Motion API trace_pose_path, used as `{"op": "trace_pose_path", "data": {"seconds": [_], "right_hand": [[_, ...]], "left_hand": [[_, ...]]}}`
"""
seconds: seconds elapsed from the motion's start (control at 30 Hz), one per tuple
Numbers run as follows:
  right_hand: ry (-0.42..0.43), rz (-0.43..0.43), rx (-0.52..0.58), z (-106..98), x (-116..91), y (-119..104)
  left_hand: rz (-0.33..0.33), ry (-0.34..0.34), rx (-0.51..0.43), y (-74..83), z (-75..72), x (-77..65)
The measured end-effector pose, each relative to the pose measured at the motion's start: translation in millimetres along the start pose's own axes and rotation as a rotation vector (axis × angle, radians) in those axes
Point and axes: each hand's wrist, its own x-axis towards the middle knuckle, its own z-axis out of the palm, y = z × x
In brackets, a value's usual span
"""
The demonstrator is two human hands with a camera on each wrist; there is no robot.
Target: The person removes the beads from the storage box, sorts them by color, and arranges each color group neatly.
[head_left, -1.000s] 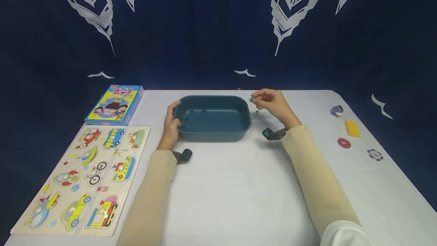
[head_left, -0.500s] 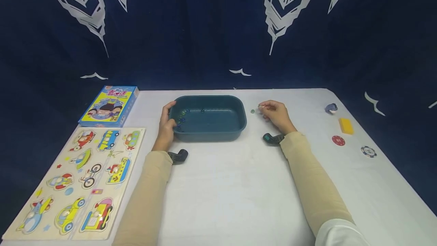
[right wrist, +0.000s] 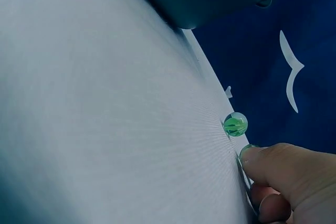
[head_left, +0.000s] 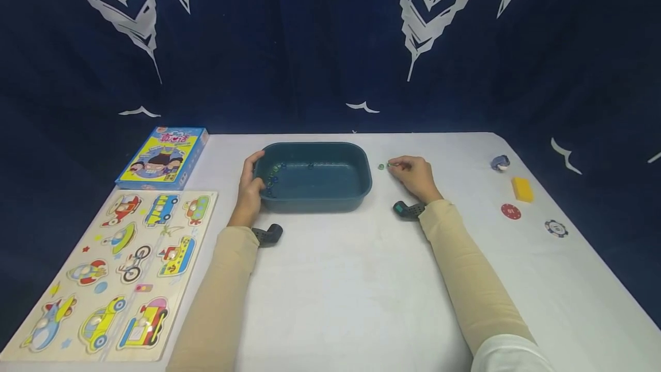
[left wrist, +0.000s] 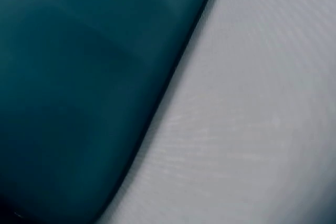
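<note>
My left hand (head_left: 248, 194) grips the left end of a dark teal plastic tub (head_left: 315, 205), thumb over the near part of the rim. Several small glass marbles (head_left: 275, 179) lie inside, mostly along the left wall. In the left wrist view only the tub's side (left wrist: 94, 77) and the white cloth show; the hand is hidden. Right of the tub, my right hand (head_left: 415, 177) pinches a marble (right wrist: 249, 149) low at the tabletop, mostly covered by the thumb. Just beside it a clear marble with a green swirl (right wrist: 235, 124) lies on the cloth.
At the left are a wooden vehicle puzzle board (head_left: 139, 228) and a blue-yellow card box (head_left: 167, 157). Along the right side lie a small blue-white object (head_left: 500, 163), a yellow block (head_left: 523, 189), a red chip (head_left: 510, 212) and a black-white chip (head_left: 556, 228). A dark curtain (head_left: 320, 45) hangs behind.
My right hand has come down from above the table with the pinched marble, to the right side of the loose one. My left hand keeps its grip on the tub. The head view has shifted slightly.
</note>
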Motion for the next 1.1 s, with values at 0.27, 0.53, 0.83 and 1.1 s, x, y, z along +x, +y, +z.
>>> {"op": "trace_pose_path", "data": {"seconds": [0.27, 0.53, 0.83, 1.1], "right_hand": [[-0.008, 0.014, 0.038, 0.3, 1.0, -2.3], [-0.014, 0.036, 0.320, -16.6, 8.2, -30.7], [-0.250, -0.177, 0.378, -28.7, 11.3, -104.4], [-0.538, -0.162, 0.331, -5.9, 31.2, -137.7]], "left_hand": [[0.037, 0.025, 0.009, -1.5, -0.1, -2.0], [0.042, 0.021, 0.002, 2.9, 2.0, -4.5], [0.011, -0.005, 0.000, 37.5, 1.6, -19.4], [0.022, 0.006, 0.010, 38.3, 1.3, -19.7]]}}
